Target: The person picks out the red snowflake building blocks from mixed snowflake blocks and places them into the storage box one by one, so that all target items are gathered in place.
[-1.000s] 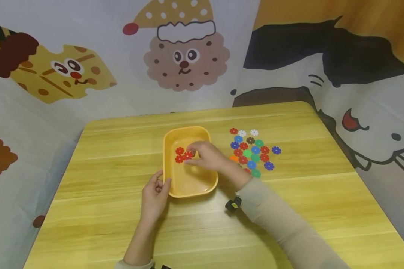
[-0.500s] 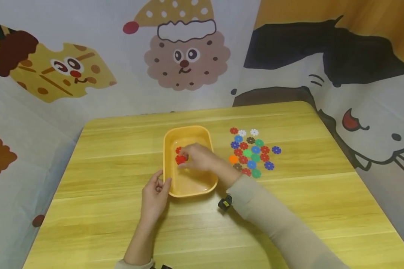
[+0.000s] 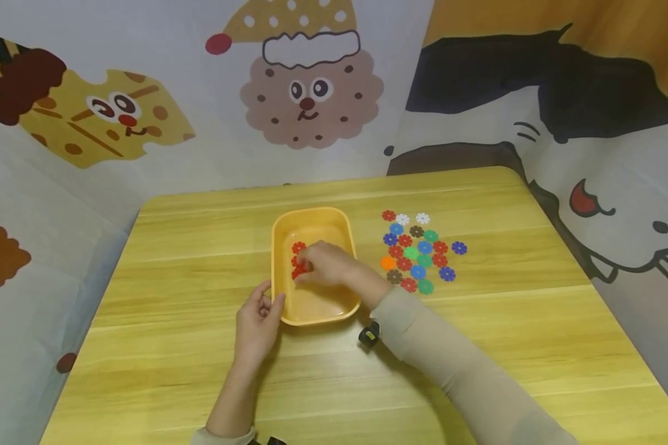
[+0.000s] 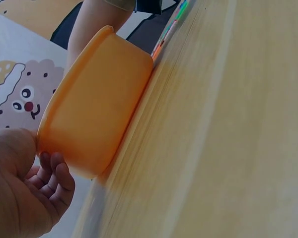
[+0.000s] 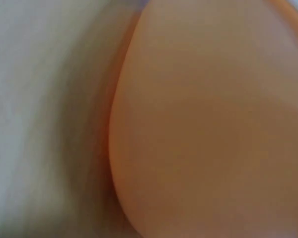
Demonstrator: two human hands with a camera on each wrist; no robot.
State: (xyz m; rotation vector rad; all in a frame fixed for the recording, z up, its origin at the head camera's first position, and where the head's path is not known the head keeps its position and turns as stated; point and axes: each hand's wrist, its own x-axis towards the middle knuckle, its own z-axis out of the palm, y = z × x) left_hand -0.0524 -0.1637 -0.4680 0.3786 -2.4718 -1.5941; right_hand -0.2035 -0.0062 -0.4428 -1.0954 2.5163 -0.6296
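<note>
A yellow-orange plastic basin stands on the table. My left hand holds its near left side, thumb at the rim and fingers curled by the outer wall; the left wrist view shows this hand against the basin. Inside the basin, my right hand pinches a red snowflake disc, partly covered by the fingertips. Another red snowflake disc lies just beyond, and a third is half hidden between them. The right wrist view shows only the blurred basin, no fingers.
Several loose snowflake discs in red, blue, green, white, brown and orange lie flat on the wooden table, right of the basin. A cartoon-printed cloth hangs behind the table's back edge.
My right hand has moved left and slightly nearer inside the basin, bringing the pinched red disc down to the near end of the other red ones. The left hand stays at the rim.
</note>
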